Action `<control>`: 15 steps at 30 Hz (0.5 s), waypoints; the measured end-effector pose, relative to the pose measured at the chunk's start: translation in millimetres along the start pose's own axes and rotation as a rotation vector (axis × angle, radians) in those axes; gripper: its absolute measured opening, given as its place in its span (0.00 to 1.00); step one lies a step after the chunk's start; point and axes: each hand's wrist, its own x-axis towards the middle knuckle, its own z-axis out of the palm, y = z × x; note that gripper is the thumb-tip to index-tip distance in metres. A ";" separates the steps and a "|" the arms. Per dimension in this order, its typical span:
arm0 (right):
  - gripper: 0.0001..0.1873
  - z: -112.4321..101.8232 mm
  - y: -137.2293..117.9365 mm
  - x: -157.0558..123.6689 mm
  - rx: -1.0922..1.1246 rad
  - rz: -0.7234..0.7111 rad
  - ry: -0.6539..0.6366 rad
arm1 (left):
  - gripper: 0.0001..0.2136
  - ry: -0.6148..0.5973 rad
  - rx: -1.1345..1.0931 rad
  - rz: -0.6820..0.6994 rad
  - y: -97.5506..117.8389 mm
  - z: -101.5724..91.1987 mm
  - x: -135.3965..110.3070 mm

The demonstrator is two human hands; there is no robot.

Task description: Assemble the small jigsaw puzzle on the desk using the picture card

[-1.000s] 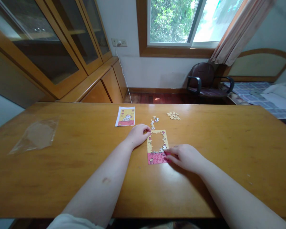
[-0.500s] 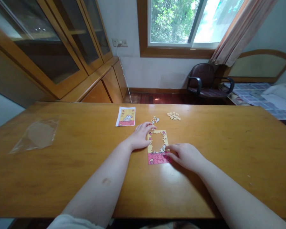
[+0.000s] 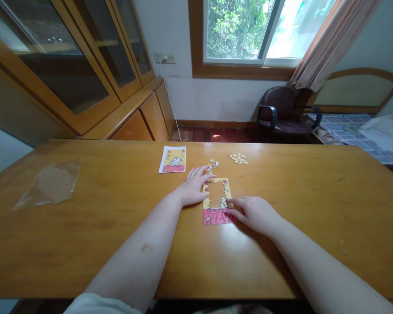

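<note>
A jigsaw puzzle (image 3: pixel 216 216) lies in front of me, its pink bottom rows joined and its yellow border framing a bare wooden gap. My left hand (image 3: pixel 194 186) rests on its left edge, fingers spread and stretched toward a small cluster of white patterned pieces (image 3: pixel 212 165) just above. From the right, my right hand (image 3: pixel 250 211) touches the puzzle's right side, thumb and index finger apart. Near that index fingertip, white pieces (image 3: pixel 223 203) sit in the gap's lower right corner. No piece shows clearly between the right fingers.
A reference picture card (image 3: pixel 173 159) lies beyond my left hand. Behind the puzzle to the right is a pile of yellow pieces (image 3: pixel 239 159). A clear plastic bag (image 3: pixel 50 183) lies at the table's left. An office chair (image 3: pixel 283 109) stands past the far table edge.
My left fingers have shifted slightly at the cluster of loose pieces. The right hand stays almost in place at the puzzle's right side.
</note>
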 end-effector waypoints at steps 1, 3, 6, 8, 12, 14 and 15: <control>0.25 0.2 0.0 0.0 -0.001 0.004 0.007 | 0.24 0.017 -0.001 0.027 1.8 -1.2 -0.2; 0.26 0.5 -0.2 0.1 -0.003 0.013 0.009 | 0.17 0.014 0.000 0.079 4.9 -2.2 -0.2; 0.25 0.7 -1.0 0.8 0.002 0.017 -0.004 | 0.15 -0.064 -0.005 0.127 6.9 0.1 0.1; 0.25 0.9 -1.7 1.4 0.007 0.017 -0.010 | 0.15 -0.106 -0.019 0.137 7.2 2.4 0.2; 0.26 1.1 -2.6 2.4 0.013 0.023 -0.025 | 0.15 -0.135 -0.048 0.121 9.5 3.0 0.1; 0.26 1.2 -2.7 2.6 0.014 0.020 -0.029 | 0.14 -0.141 -0.056 0.117 11.6 1.6 0.3; 0.26 1.4 -2.6 2.7 0.014 0.018 -0.028 | 0.14 -0.145 -0.055 0.118 12.5 1.0 0.5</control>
